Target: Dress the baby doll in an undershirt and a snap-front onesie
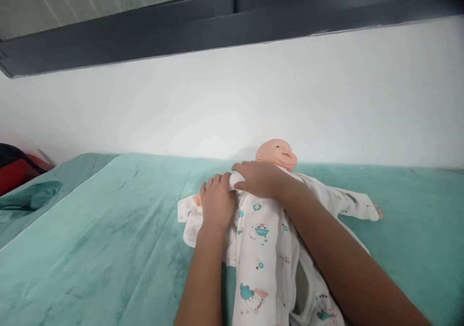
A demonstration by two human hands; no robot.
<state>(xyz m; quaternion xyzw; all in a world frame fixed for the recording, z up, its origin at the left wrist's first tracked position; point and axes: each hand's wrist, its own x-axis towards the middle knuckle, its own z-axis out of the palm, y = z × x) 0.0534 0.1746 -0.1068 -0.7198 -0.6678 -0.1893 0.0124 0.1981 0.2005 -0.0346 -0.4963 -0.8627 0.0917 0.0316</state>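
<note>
A baby doll [272, 152] lies on its back on the teal bed, its head near the wall. It wears a white printed top [353, 205] with one sleeve stretched out to the right. White printed baby pants [259, 248] are spread over its body towards me, an opening showing between the legs. Both my hands are closed on the plain white waistband at the doll's chest. My left hand [218, 201] has its fingers curled over the left end. Just right of it, my right hand [259, 177] pinches the band between thumb and fingers. The doll's lower body is hidden.
The bed's teal plush cover [108, 239] runs up against a white wall [163, 108]. Above is a dark window frame [145, 36]. A red and black item [16, 169] sits at the far left edge.
</note>
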